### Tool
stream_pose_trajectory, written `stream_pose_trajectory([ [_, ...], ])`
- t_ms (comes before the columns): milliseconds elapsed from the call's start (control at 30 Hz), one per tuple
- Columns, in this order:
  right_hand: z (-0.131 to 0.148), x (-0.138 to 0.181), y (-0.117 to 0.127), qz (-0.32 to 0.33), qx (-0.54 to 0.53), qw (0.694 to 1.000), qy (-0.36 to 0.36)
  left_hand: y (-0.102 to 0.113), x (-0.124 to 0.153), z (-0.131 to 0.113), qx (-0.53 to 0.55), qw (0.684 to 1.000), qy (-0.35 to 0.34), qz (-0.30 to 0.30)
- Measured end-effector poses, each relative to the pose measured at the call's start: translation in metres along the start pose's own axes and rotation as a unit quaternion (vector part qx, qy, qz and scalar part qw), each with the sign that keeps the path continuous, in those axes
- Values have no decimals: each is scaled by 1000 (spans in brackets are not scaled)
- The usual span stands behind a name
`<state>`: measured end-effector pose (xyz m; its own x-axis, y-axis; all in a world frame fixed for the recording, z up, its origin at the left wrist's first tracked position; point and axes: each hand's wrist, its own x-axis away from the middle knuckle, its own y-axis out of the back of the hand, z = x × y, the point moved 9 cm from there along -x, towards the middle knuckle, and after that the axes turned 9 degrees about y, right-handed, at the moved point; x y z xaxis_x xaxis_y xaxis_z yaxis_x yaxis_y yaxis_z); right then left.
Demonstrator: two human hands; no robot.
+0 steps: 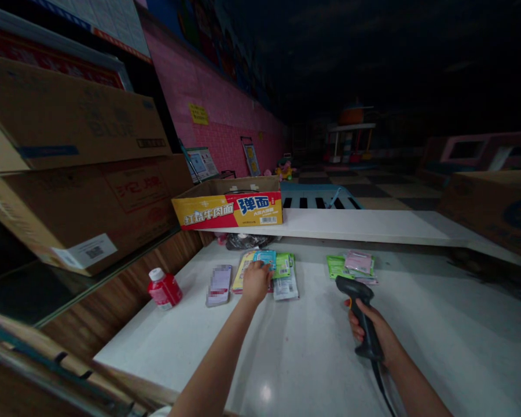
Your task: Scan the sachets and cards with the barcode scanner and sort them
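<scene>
My right hand (375, 330) is wrapped round the grip of a black barcode scanner (364, 315), a finger at its orange trigger. The scanner's head tilts up and its cable runs down towards me. At the packets left of centre, my left hand (257, 281) has its fingers curled onto a blue packet (265, 256), partly hiding it. Beneath and beside this lie a yellow packet (242, 273), a green packet (283, 265) and a silvery-white packet (286, 288). Beyond the scanner sits a second small pile, with a pink packet (358, 262) over a green packet (338, 266).
A phone (219, 285) lies on the white counter (304, 359), right of a red bottle (164, 289) with a white cap. Behind, a raised ledge (373, 226) carries an open noodle carton (230, 209). Cardboard boxes (91, 202) are stacked left; another carton (499, 208) stands right.
</scene>
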<state>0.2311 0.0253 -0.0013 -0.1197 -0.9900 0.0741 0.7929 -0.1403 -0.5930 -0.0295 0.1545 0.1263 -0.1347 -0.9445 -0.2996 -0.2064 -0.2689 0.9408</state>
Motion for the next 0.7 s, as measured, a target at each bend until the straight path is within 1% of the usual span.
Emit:
stream_pose_trajectory([
  [100,2,0,-2,-3,7,1000,5,3,0,-9,1,1000,-1,-9],
  [167,3,0,-4,-5,19,1000,10,5,-1,-22,16,1000,-15,-22],
  [267,6,-2,-6,-22,41,999,26,4,-1,-53,64,996,-61,-31],
  [333,6,-2,-4,-46,60,997,31,-3,-1,-79,104,990,-98,-20],
  [433,9,-2,3,-88,87,992,35,-23,-4,-116,164,978,-129,12],
  [533,16,-1,15,-138,107,983,48,-49,-14,-149,226,963,-135,57],
  [600,24,2,26,-177,119,975,63,-68,-23,-171,269,950,-128,94],
  [700,36,5,37,-221,131,963,82,-91,-39,-199,304,939,-90,131],
])
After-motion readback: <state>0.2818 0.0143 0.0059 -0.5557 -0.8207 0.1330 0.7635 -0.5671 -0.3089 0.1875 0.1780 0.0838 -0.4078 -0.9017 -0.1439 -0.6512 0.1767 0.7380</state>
